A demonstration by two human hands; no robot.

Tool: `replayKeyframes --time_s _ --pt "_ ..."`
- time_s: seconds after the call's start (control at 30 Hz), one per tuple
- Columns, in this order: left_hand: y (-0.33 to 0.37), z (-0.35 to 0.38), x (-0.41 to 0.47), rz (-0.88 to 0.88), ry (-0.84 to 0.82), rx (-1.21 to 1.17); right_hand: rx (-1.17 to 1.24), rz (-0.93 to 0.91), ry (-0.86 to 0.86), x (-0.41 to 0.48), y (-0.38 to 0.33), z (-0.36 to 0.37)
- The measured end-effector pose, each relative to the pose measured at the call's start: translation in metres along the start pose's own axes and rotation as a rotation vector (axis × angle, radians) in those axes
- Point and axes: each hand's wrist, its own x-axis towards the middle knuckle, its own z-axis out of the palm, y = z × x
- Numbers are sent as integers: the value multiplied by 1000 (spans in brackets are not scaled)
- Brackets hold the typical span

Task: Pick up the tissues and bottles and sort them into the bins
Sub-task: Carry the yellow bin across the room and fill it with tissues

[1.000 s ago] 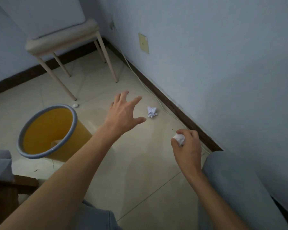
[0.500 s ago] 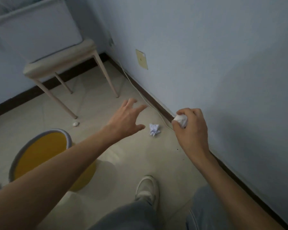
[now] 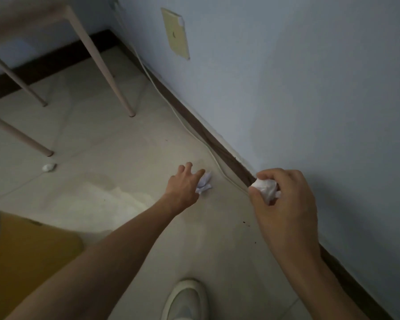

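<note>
A crumpled white paper tissue [image 3: 204, 184] lies on the pale tiled floor [image 3: 125, 158] just past the middle of the view, at 3 o'clock of the left hand [image 3: 185, 184]. It is a small, loosely scrunched wad with sharp creases and pointed folds, faintly bluish in the dim light. Its long axis runs from about 1 o'clock to 7 o'clock. The upper tip points toward the dark brown skirting board [image 3: 217, 146], and a thin white cable [image 3: 162, 98] lies on the floor between the two.

The left hand is fanned wide, with straight fingers whose tips meet the tissue's 9 o'clock edge; no finger curls round it. The right hand [image 3: 286, 209], at 3 o'clock in the view, is clenched round a balled white tissue wad [image 3: 264, 187] that bulges out between thumb and forefinger.

A small white tissue ball [image 3: 49, 167] sits at 9 o'clock, just beside the foot of a beige chair leg [image 3: 39, 148]. A yellow round bin [image 3: 28, 250] with a grey rim shows in part at 8 o'clock, and a white shoe [image 3: 186, 299] shows at 6 o'clock.

Half a second ago the left hand hung short of the tissue with bare floor between them; that gap is now closed. The right hand keeps the same grip. The bin has slid toward the lower-left corner, and its mouth is now out of view.
</note>
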Motion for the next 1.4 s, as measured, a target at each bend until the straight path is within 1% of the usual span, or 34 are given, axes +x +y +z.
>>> replayKeyframes --time_s 0.17,0.3,0.5,0.63,0.77,0.93,1.07,1.17,1.3,1.4 --pt "6 20 12 8 -23 -57 -17 19 -66 -3 2 8" --pt "10 30 12 9 -41 -109 -54 28 -69 -2 6 4" --pt "16 36 5 14 -27 -202 -93 23 -91 0 6 -4" --pt "18 33 -9 -54 29 -343 -102 -13 -127 -6 0 -7" --pt "14 22 -39 -122 183 -500 -95 -63 -164 -15 -6 -13" --pt "-5 -14 -111 -177 409 -605 -69 -124 -204 -30 -29 -6" --pt "-32 -75 -204 -279 548 -676 14 -205 -283 -56 -64 18" --pt "-62 -120 -284 -359 621 -639 69 -260 -345 -82 -99 40" --pt "-114 -165 -380 -541 734 -522 165 -373 -420 -125 -153 65" --pt "-148 -186 -429 -657 756 -558 181 -436 -454 -155 -180 78"
